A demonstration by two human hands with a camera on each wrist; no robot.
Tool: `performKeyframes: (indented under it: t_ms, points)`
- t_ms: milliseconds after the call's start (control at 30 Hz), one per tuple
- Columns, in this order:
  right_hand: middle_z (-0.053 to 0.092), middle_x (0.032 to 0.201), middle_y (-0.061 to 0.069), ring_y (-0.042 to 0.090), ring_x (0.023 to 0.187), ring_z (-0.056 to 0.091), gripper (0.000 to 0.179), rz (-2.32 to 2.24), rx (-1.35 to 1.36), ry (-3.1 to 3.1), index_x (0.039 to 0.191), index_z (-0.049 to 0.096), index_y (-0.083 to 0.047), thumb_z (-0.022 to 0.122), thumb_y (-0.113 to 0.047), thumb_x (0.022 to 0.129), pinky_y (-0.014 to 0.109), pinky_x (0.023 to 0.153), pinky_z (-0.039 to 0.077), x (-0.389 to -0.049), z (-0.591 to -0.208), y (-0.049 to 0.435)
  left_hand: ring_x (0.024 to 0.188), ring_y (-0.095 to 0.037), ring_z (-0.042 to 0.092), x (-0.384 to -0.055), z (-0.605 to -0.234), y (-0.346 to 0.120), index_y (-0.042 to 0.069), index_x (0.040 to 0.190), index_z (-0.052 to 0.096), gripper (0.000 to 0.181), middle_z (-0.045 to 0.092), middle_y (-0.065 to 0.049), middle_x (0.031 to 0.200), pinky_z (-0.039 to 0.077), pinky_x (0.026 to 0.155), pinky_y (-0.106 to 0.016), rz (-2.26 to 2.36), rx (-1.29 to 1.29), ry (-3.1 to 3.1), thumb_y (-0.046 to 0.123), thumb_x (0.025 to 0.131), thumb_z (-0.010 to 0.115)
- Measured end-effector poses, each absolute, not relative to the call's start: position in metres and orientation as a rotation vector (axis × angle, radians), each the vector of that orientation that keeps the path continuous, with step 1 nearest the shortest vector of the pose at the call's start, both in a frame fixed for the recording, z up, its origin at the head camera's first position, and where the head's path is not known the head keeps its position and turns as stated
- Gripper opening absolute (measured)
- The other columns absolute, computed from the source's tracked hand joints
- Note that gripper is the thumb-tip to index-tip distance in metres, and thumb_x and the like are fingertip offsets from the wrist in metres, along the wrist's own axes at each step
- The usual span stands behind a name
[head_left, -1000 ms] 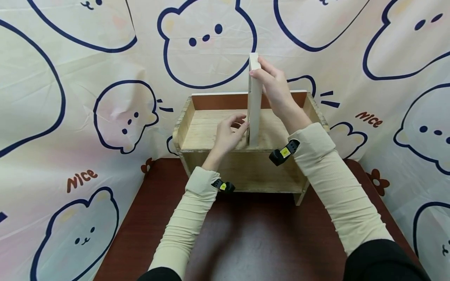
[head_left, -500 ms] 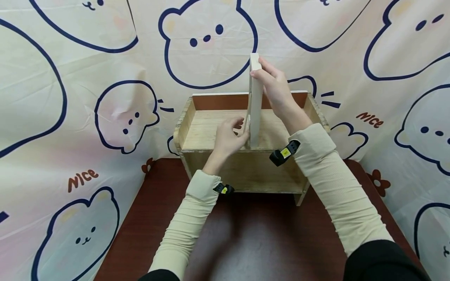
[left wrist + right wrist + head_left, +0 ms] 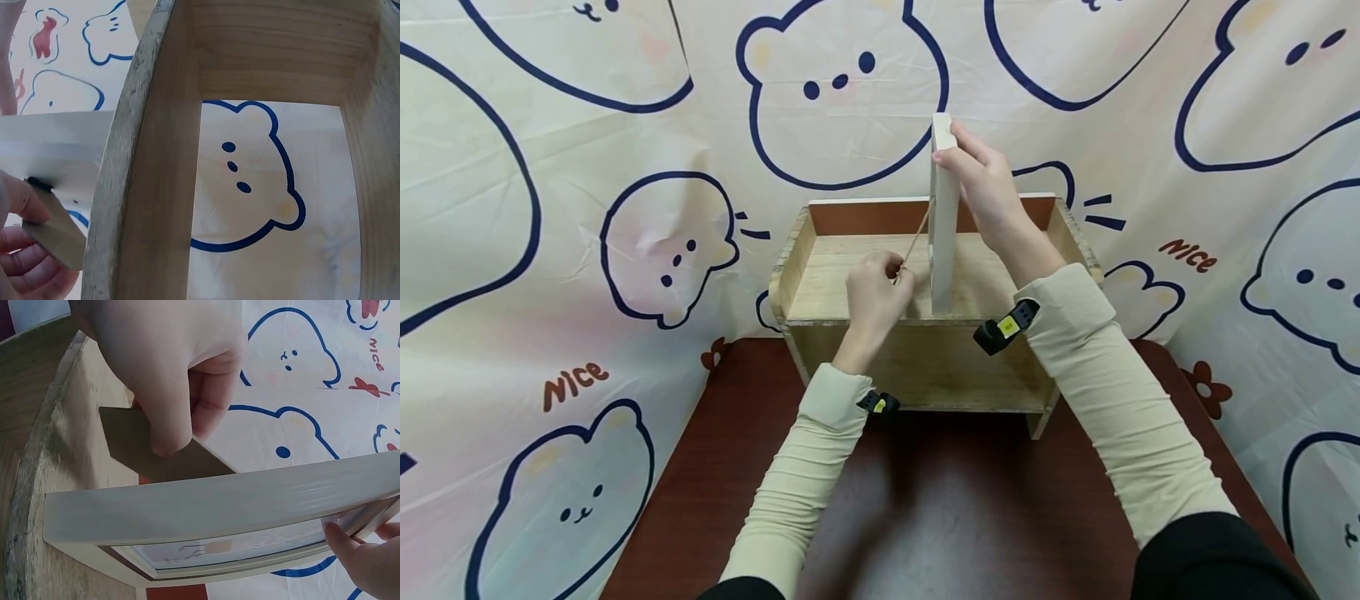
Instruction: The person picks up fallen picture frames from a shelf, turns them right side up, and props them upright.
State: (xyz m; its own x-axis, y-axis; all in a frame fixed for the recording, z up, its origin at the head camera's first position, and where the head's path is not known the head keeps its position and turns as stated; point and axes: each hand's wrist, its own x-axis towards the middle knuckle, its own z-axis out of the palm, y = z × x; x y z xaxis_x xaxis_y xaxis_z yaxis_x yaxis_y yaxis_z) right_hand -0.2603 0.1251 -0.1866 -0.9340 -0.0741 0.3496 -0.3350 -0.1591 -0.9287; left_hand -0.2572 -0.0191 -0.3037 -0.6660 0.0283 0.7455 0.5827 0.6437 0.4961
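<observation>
A white picture frame [image 3: 943, 225] stands upright, edge toward me, on the upper board of a small wooden shelf unit [image 3: 835, 283]. My right hand [image 3: 988, 187] grips its top end between thumb and fingers. From the frame's back, on the left, a thin brown stand leg [image 3: 917, 235] slants out. My left hand [image 3: 876, 296] pinches the lower part of that leg between thumb and fingers. In the right wrist view the leg [image 3: 165, 453] is a flat brown flap behind the white border. A dark hinge [image 3: 39, 184] shows at the leg's upper end in the left wrist view.
The unit has raised side panels [image 3: 790, 258] and a reddish-brown strip [image 3: 868, 218] along the back. It stands at the far end of a dark brown table [image 3: 970, 508]. A cloth printed with cartoon bears [image 3: 647, 250] hangs behind and at both sides.
My left hand has shifted left from the frame's back, swinging the stand leg outward and away from it. My right hand and the picture frame stay in place.
</observation>
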Motion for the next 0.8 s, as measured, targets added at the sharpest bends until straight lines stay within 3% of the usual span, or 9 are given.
performKeyframes:
  t_ms: [500,800]
  points:
    - [0.03,0.145,-0.002,0.006,0.128,0.029,0.059,2.195,0.482,-1.918,0.141,0.033,-0.008,0.052,-0.013,0.086,0.028,0.106,0.022,-0.261,-0.186,0.122,0.065,-0.023,0.057,-0.27,-0.301,-0.038,0.0,0.074,0.066,0.01,0.062,-0.011,0.069,0.044,0.061,-0.038,-0.954,-0.452,-2.002,-0.001,0.072,0.056]
    - [0.035,0.142,-0.004,0.008,0.123,0.034,0.059,2.11,0.478,-2.028,0.141,0.034,-0.014,0.053,-0.017,0.086,0.029,0.102,0.029,-0.261,-0.184,0.113,0.064,-0.023,0.058,-0.272,-0.305,-0.042,-0.001,0.073,0.065,0.01,0.062,-0.011,0.068,0.045,0.061,-0.036,-1.016,-0.468,-1.986,-0.003,0.071,0.056]
